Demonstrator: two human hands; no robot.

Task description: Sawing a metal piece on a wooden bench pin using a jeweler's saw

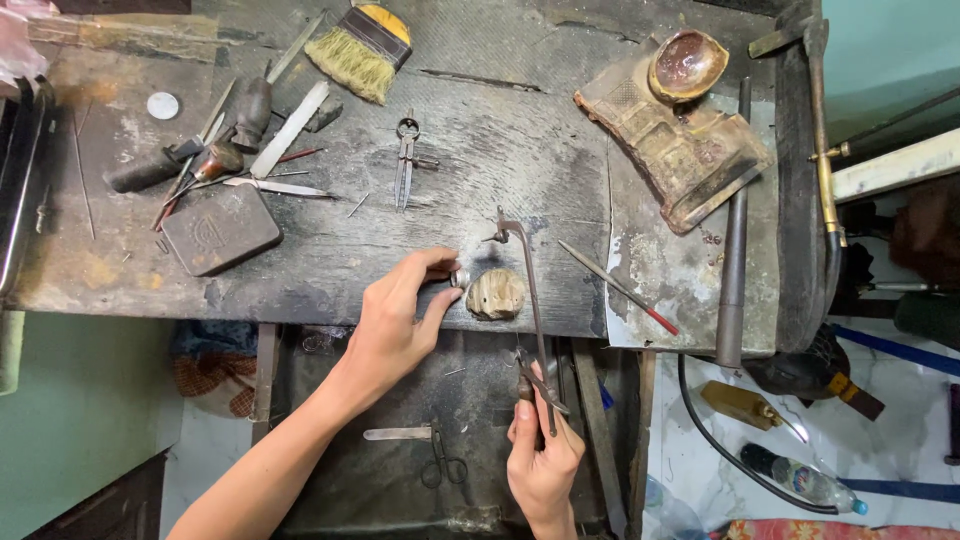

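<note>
The left hand (400,310) pinches a small metal ring (459,278) against the counter (520,150) edge, just beside a worn wooden peg (496,294). The right hand (543,455) grips a jeweller's saw (530,300), its frame reaching over the peg; dividers (405,160), a brush (362,50) and a tin (220,229) lie well apart.

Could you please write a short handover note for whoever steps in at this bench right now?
Left hand: fingers pinch a small metal ring at the bench edge, beside the worn bench peg.
Right hand: grips the handle of a jeweller's saw frame, frame reaching up over the peg.
Nearby: dividers, brush, flat tin on the bench; scissors in the tray below.
Whether any cut has been made cannot be told.
</note>
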